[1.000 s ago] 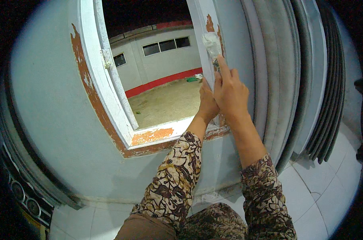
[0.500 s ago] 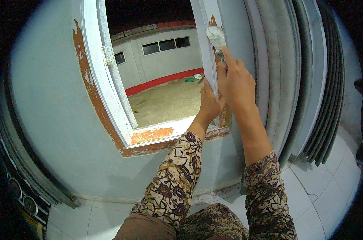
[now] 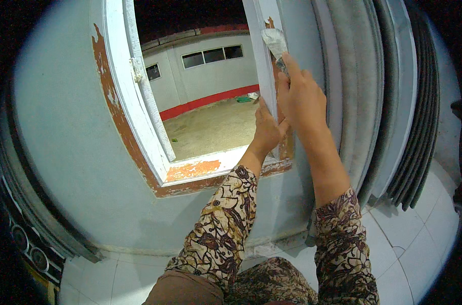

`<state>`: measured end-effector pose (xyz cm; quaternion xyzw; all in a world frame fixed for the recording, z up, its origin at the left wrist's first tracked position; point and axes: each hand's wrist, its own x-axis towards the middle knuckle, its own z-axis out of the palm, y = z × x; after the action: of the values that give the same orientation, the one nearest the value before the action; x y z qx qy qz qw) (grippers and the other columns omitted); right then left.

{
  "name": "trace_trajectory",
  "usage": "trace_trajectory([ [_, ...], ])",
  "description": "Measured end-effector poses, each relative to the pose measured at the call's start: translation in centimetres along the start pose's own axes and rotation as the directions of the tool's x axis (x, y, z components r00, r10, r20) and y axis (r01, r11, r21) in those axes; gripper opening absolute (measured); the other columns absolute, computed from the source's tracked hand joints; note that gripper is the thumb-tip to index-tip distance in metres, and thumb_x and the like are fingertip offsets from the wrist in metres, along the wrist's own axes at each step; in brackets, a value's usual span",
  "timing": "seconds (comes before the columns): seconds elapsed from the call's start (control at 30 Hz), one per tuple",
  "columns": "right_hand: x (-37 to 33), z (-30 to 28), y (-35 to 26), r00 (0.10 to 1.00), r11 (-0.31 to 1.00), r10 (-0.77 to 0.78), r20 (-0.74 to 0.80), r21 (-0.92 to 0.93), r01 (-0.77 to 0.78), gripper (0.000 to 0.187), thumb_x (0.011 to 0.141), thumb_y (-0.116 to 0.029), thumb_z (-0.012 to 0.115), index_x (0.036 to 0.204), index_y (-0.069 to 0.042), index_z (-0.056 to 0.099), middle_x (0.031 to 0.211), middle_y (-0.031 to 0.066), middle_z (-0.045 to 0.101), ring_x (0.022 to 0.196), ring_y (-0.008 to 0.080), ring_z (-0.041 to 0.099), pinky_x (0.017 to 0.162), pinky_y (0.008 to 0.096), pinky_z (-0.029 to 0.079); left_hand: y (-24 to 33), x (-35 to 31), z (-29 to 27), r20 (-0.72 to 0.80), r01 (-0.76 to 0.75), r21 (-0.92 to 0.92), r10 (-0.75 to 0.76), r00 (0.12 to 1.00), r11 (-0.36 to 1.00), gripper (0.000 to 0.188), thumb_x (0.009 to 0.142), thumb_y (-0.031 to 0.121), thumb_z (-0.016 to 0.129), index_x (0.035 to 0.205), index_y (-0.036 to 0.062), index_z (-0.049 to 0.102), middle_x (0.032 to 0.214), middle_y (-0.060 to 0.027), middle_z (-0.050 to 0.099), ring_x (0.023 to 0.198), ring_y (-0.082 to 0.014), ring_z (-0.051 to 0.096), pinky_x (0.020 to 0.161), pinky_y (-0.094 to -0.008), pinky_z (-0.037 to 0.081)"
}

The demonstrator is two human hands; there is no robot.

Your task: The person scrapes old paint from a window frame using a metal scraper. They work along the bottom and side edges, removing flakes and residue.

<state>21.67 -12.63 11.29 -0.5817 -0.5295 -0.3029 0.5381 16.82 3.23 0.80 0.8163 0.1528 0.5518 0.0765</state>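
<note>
My right hand (image 3: pixel 306 99) grips a scraper (image 3: pixel 275 42) with a broad pale blade and a dark, paint-spattered handle. Its blade lies against the right side of the white window frame (image 3: pixel 265 66), where some paint is gone and brown shows. Lower down on that same side, my left hand (image 3: pixel 267 129) holds the frame, fingers toward the opening and thumb on the outer face. Around the left and bottom of the frame runs a brown strip (image 3: pixel 120 119) with flaking white paint. A bare orange patch (image 3: pixel 192 171) marks the sill.
Long grey corrugated sheets (image 3: pixel 350 96) stand upright against the wall close to my right arm. Dark ribbed panels (image 3: pixel 418 117) lean beyond them. At the lower left is a dark metal piece with rings (image 3: pixel 38 259). White tiles (image 3: pixel 398 239) cover the floor.
My right hand and the scraper have moved slightly up along the frame. The left hand stays where it was.
</note>
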Motion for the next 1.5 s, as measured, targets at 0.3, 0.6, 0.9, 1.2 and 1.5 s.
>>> trace_trajectory([
  [0.3,4.9,0.9,-0.8,0.997,0.999,-0.032,-0.073,0.038,0.035,0.042,0.094,-0.028,0.052,0.134,-0.016,0.052,0.099,0.0216,0.064,0.087,0.0404,0.064,0.077,0.0510,0.051,-0.4,0.2,0.0,0.025,0.089,-0.176,-0.086,0.996,0.980,0.111,0.079,0.038,0.072,0.143,-0.0153,0.000,0.143,-0.0394,0.022,0.133,-0.0504,0.026,0.113,-0.0478,0.023],
  [0.6,0.1,-0.7,0.6,1.000,1.000,0.009,0.016,-0.002,-0.009,0.043,0.093,-0.025,0.052,0.136,-0.018,0.051,0.104,0.0208,0.064,0.091,0.0404,0.063,0.081,0.0504,0.050,0.2,0.1,-0.2,0.072,0.207,-0.162,-0.197,0.978,0.965,0.111,0.078,0.033,0.075,0.145,-0.0111,-0.002,0.143,-0.0377,0.022,0.133,-0.0484,0.028,0.112,-0.0471,0.025],
  [0.9,2.2,0.2,1.4,0.999,0.997,-0.018,-0.049,0.079,0.022,0.044,0.092,-0.022,0.054,0.136,-0.015,0.051,0.099,0.0205,0.064,0.090,0.0395,0.064,0.080,0.0483,0.050,-0.1,0.1,0.1,0.028,0.155,-0.187,-0.153,0.988,0.970,0.106,0.078,0.024,0.076,0.145,-0.0124,0.003,0.141,-0.0357,0.027,0.131,-0.0469,0.032,0.110,-0.0466,0.029],
  [1.2,-1.8,-0.7,2.2,0.999,0.996,0.021,0.045,0.086,-0.025,0.042,0.093,-0.020,0.055,0.135,-0.014,0.052,0.099,0.0206,0.065,0.092,0.0393,0.063,0.082,0.0485,0.049,-0.4,0.2,-0.2,-0.014,0.061,-0.171,-0.064,0.998,0.983,0.102,0.078,0.020,0.076,0.145,-0.0099,0.006,0.139,-0.0331,0.033,0.129,-0.0458,0.035,0.109,-0.0469,0.031],
  [1.5,-1.8,-0.3,2.5,1.000,0.997,-0.001,0.026,0.074,-0.001,0.044,0.092,-0.020,0.056,0.136,-0.017,0.050,0.097,0.0205,0.063,0.088,0.0410,0.062,0.080,0.0491,0.049,-0.6,0.1,-0.1,0.007,0.107,-0.158,-0.107,0.994,0.982,0.107,0.076,0.021,0.076,0.148,-0.0058,0.001,0.143,-0.0336,0.027,0.133,-0.0460,0.029,0.112,-0.0474,0.027],
])
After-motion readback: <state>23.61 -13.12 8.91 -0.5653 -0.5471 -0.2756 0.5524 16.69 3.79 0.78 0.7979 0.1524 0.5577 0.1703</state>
